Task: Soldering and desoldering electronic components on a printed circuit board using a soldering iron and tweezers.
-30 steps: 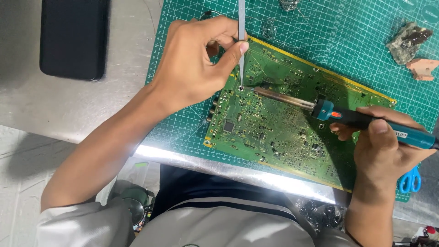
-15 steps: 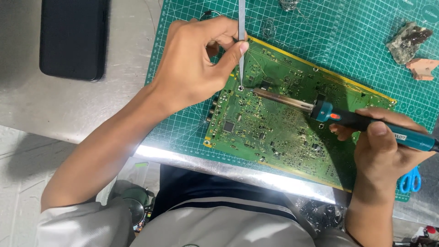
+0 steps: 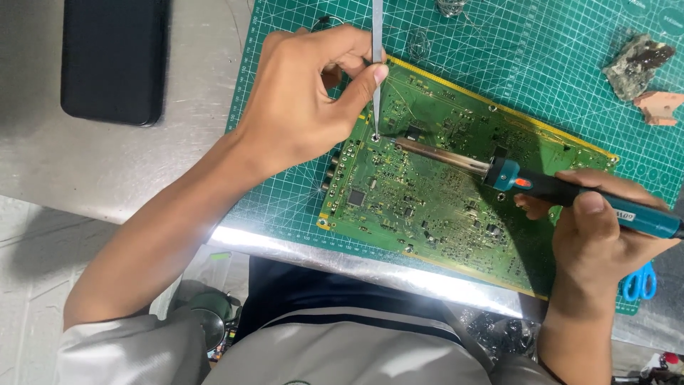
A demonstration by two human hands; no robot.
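On the green mat (image 3: pixel 499 43), centre: circuit board (image 3: pixel 442 192), tilted. Left hand (image 3: pixel 306 100) at 11 o'clock, fingers pinched on tweezers (image 3: pixel 377 50), tip down on the board's upper-left part. Right hand (image 3: pixel 605 242) at 4 o'clock, fingers wrapped round soldering iron (image 3: pixel 541 184); its tip meets the tweezers' point. Black phone (image 3: pixel 114 57) at 10 o'clock. Blue scissors (image 3: pixel 641 281) at 4.

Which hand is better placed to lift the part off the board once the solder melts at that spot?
Left. The left hand pinches the tweezers with their tip already at the joint on the circuit board. The right hand is occupied holding the soldering iron, whose tip meets the same spot.
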